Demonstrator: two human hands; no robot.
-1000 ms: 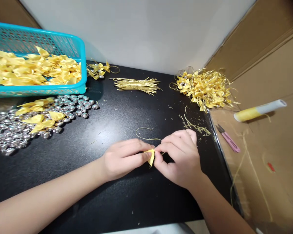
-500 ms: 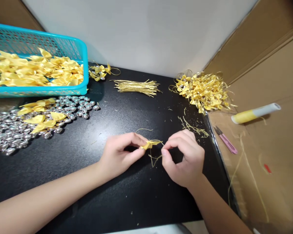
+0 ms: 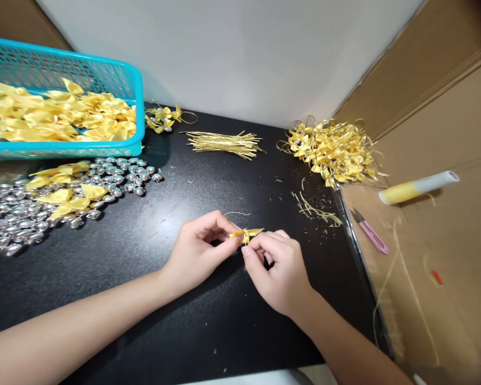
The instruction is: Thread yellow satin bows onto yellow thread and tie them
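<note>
Near the middle of the black table, my left hand (image 3: 204, 246) pinches a small yellow ribbon bow (image 3: 246, 234) by its left side. My right hand (image 3: 278, 267) is just right of and below the bow, thumb and forefinger pinched on a thin gold thread (image 3: 245, 241) that runs down from the bow's middle. The far end of the thread is mostly hidden by the fingers. Both hands are close together, slightly above the table (image 3: 176, 331).
A turquoise basket (image 3: 139, 107) of yellow bows stands back left, above silver beads (image 3: 20, 214). Gold ties (image 3: 224, 143) lie at the back, finished-looking bow loops (image 3: 332, 149) back right. Pink-handled snips (image 3: 371, 232) and a tube (image 3: 419, 187) lie on cardboard at right.
My right hand has moved left to the bow's middle, and the loose thread that hung below the bow is now mostly hidden. My left hand still holds the bow in nearly the same place.
</note>
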